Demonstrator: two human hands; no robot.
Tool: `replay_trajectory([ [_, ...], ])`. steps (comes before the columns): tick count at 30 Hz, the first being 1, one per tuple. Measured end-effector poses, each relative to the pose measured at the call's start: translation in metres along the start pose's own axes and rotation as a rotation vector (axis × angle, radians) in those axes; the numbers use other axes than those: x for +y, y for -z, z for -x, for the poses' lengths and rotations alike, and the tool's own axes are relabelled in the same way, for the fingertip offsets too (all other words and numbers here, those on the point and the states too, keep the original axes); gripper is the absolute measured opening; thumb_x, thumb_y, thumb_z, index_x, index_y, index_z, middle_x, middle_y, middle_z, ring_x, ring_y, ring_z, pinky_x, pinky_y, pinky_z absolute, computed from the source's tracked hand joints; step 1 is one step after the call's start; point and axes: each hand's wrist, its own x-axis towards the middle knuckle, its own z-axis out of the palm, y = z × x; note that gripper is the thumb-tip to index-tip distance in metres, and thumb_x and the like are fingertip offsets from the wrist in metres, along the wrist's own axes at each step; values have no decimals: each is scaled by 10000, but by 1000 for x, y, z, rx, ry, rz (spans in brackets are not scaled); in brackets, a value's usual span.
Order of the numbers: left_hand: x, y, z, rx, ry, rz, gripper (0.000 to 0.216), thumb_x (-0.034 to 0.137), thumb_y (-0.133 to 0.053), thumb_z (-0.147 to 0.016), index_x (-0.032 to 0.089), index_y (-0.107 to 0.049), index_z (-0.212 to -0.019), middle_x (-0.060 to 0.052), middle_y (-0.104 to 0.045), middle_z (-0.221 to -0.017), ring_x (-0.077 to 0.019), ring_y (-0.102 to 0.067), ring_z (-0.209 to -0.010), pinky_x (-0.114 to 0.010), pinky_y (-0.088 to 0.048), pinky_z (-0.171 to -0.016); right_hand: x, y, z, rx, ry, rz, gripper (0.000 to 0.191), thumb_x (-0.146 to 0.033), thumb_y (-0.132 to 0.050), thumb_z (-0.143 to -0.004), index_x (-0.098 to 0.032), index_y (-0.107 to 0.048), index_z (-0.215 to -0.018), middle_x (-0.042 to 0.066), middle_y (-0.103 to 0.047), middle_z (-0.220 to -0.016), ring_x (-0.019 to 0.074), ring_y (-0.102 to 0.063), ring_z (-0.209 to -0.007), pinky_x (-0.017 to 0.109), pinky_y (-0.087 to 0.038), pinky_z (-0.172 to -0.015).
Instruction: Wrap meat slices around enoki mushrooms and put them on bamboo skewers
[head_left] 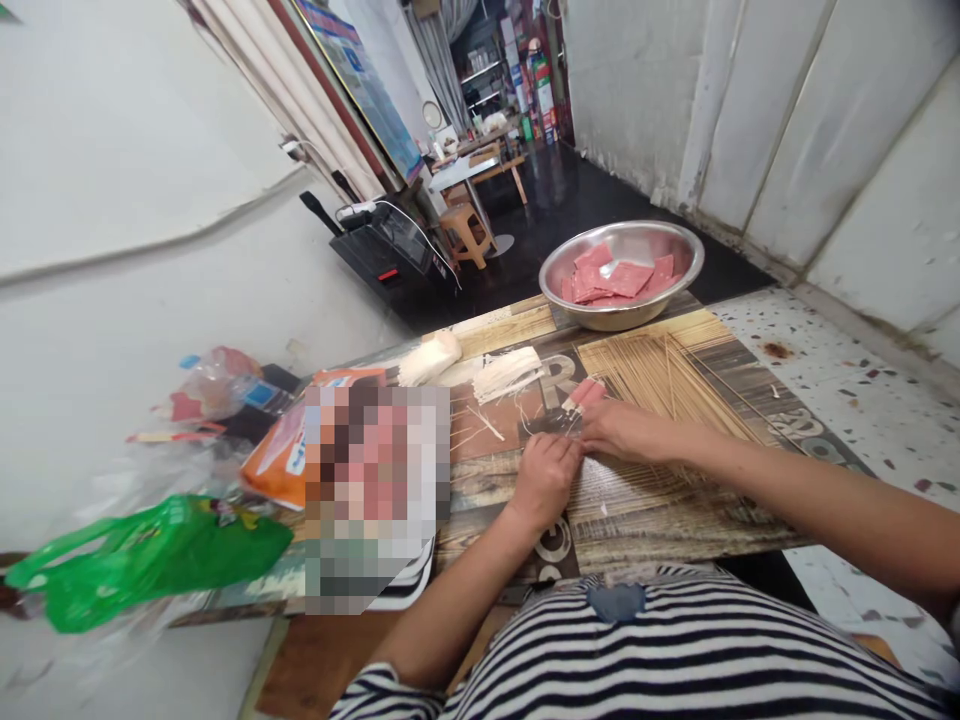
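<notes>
Over the wood-patterned table, my left hand [549,475] and my right hand [626,430] meet with their fingers curled together. Both look closed, and whatever is between the fingertips is hidden. Just beyond my right hand lie pink rolls [589,391] with pale strands poking out of their ends. A bunch of thin white enoki mushrooms [508,374] sits past my left hand, and loose strands are scattered in front of it. To the right, many thin bamboo skewers [660,385] are spread out, partly beneath my right forearm.
A steel bowl [622,317] of flat pink slices [630,279] stands at the table's far right corner. Another pale bunch [430,358] lies at the far edge. On the left are an orange package [277,455], a green plastic bag [157,560] and a blurred-out tray area.
</notes>
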Motion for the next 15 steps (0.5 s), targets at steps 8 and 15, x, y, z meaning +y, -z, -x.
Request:
replay_trajectory([
  [8,-5,-2,-6,-72,33,59,259,268,-418,-996,193,-666,-981,-40,-687,-869,-157,-560,-817,-306,-408,-772,6,12,10,-51,-427,295,239,-171,-463,-901,-128,-698,-912,114,-684,-914,216,-611,-858,304,-417,-749],
  [15,-3,-8,-6,-73,55,38,275,249,-401,-999,171,-644,-895,-31,-671,-838,-160,-541,-774,-314,-390,-749,9,5,2,-18,-464,360,251,-107,-433,-882,-95,-682,-859,137,-679,-852,223,-623,-815,303,-410,-712],
])
